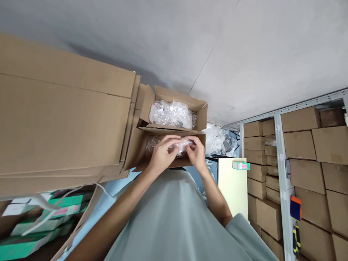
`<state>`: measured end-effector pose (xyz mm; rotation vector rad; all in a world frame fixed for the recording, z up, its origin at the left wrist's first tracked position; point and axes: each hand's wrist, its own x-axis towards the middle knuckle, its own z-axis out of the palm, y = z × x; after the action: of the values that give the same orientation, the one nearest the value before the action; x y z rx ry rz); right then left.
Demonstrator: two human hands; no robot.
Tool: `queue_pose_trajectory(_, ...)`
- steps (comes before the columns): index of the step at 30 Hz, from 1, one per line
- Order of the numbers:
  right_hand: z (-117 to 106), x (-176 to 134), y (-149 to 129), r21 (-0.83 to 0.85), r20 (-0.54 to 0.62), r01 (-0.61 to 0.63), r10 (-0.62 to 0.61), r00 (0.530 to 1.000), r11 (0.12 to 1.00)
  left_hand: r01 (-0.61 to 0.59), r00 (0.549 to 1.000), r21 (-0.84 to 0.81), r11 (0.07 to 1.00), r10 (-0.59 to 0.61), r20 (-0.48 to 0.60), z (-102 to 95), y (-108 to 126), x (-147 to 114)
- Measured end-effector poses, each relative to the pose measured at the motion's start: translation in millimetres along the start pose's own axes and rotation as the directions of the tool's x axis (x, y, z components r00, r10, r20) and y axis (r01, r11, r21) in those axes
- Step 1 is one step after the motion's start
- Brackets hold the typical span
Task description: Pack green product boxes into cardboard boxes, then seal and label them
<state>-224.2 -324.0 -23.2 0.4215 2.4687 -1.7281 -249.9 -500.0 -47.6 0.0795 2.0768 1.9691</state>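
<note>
Cardboard stack (62,123) sits beside the near box (156,133); that box's slanted flap (133,149) could snag a careless wrist. My left hand (164,152) and right hand (196,154) meet over its opening, fingers nearly closed, pinching clear wrap (181,145) between them; slick film might slip. Board: matte, stiff, square-edged. Wrap: glossy, thin, crinkled, shapeless.

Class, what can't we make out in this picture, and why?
All in the head view:
Floor of the nearer box: hidden by left hand, right hand and clear plastic.
Bottom of the farther box: covered by crumpled wrap.
Left end of the cardboard stack: cut by the frame.
Any print on green boxes: blurred.
</note>
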Motion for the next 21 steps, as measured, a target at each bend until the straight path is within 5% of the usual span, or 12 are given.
queue_pose_trajectory(4,6,3,20,0.165,-0.026,-0.192,0.199,0.98,0.967,-0.079,0.967,0.055,0.995,0.063,0.246,-13.6,0,-11)
queue_pose_trajectory(8,9,-7,20,0.175,0.11,-0.179,0.161,0.981,0.968,0.005,0.986,0.076,0.997,-0.018,0.164,-18.6,-11,-13)
queue_pose_trajectory(12,6,-12,8,-0.112,0.216,-0.023,0.047,0.975,0.993,0.145,0.987,0.044,0.988,-0.147,0.066,-17.3,-23,-9)
queue_pose_trajectory(15,5,-8,4,-0.369,0.295,0.144,-0.031,0.955,0.918,0.238,0.967,0.029,0.971,-0.24,0.091,-20.0,-30,-7)
queue_pose_trajectory(21,22,10,13,-0.623,0.451,0.241,0.09,0.888,0.744,0.116,0.975,0.454,0.883,-0.189,0.119,-39.6,-23,-10)
